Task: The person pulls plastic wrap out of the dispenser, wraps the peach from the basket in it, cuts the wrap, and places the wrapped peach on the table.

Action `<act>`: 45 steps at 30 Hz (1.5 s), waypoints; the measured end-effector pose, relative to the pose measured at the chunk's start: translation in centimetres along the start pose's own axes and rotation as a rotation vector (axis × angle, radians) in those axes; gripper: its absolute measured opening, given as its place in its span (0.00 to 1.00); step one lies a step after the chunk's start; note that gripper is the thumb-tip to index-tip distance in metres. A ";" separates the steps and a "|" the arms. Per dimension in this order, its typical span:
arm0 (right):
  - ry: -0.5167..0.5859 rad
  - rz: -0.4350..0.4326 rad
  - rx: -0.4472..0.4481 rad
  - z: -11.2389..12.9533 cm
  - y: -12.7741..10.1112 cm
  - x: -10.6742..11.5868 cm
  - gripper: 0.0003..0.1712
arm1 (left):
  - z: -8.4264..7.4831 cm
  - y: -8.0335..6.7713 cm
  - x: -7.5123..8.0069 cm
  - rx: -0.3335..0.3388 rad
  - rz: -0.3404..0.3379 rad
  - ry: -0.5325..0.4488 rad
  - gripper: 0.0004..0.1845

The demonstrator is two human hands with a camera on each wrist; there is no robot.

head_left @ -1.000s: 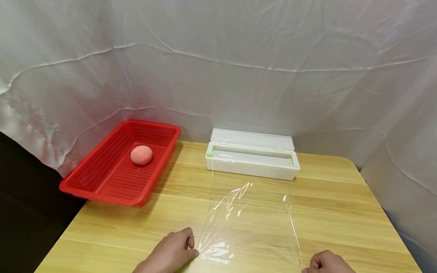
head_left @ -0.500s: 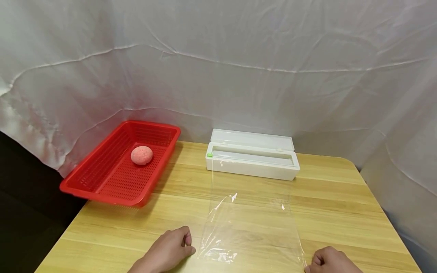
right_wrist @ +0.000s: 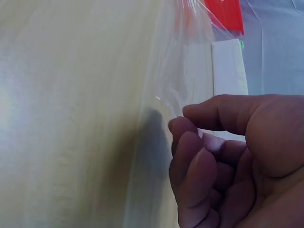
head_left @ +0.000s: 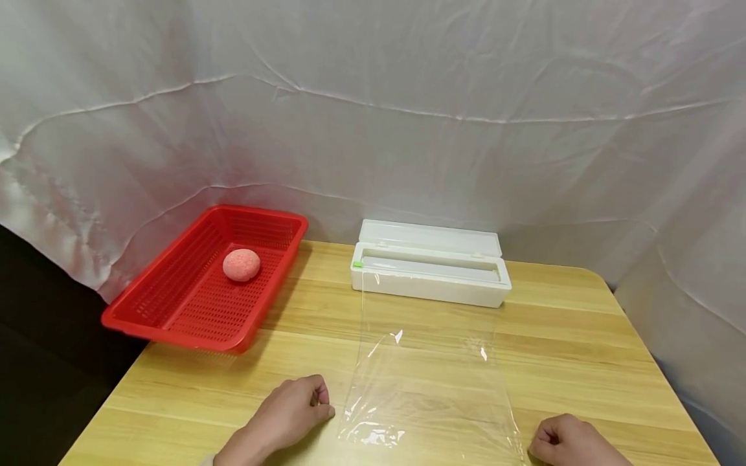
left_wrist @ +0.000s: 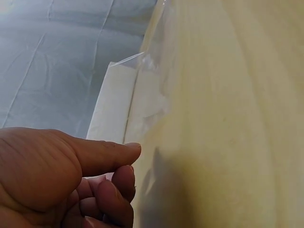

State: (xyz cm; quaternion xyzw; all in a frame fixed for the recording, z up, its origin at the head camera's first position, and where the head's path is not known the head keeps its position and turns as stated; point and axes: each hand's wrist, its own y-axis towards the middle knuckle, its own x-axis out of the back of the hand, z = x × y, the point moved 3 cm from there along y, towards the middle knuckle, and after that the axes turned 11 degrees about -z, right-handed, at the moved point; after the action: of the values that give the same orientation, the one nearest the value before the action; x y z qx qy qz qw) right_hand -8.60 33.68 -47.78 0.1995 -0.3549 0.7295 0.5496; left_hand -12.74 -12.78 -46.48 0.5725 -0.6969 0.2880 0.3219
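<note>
A sheet of clear, glossy plastic film [head_left: 425, 395] stretches down the middle of the pale, wood-grained tabletop [head_left: 583, 349], running from a long white rectangular box [head_left: 434, 286] near the far edge towards the near edge, slightly wrinkled and catching light. The left hand [head_left: 288, 414] is just beside the film's near left corner, its grip loose: fingers curled, thumb and index fingertips a little apart with bare air between them. The right hand [head_left: 574, 441] is just beside the near right corner, fingers likewise loosely curled, thumb tip close to the index fingertip, its grip clear of the film in the head view. The box's white lid [head_left: 431, 237] is tipped back towards the far edge, and a small green piece [head_left: 358, 264] sits at its left end. By the far left corner, a red perforated plastic basket [head_left: 201, 317] covers the left edge, holding a rough pink oval ball [head_left: 241, 265]. Light grey cloth [head_left: 408, 168] hangs behind.
</note>
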 end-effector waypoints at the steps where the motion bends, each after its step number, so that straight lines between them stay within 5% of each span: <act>1: -0.022 -0.019 -0.003 0.2 0.2 0.2 0.13 | -0.1 0.1 0.2 -0.004 -0.009 0.007 0.12; 8: -0.060 -0.117 -0.058 2.2 1.3 0.6 0.17 | -0.7 1.7 1.0 -0.042 -0.056 0.005 0.09; 17: -0.076 -0.192 0.001 4.9 3.1 0.1 0.15 | -1.4 4.3 3.2 -0.051 -0.172 0.004 0.07; 31: -0.062 -0.308 0.061 8.0 5.3 -0.2 0.13 | -2.1 9.9 14.2 -0.079 -0.411 0.112 0.07; 38: -0.111 -0.336 0.100 8.4 5.9 -1.0 0.11 | -0.5 12.6 16.9 -0.027 -0.425 0.172 0.10; 45: -0.187 -0.316 0.077 8.7 5.7 -1.9 0.10 | 2.5 15.5 18.6 0.123 -0.366 0.210 0.13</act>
State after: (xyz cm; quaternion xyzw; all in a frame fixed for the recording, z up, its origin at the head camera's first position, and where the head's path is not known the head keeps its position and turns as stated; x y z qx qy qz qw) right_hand -14.23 25.26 -44.95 0.3406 -0.3404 0.6254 0.6140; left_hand -30.86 -23.32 -34.01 0.6750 -0.5250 0.3248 0.4040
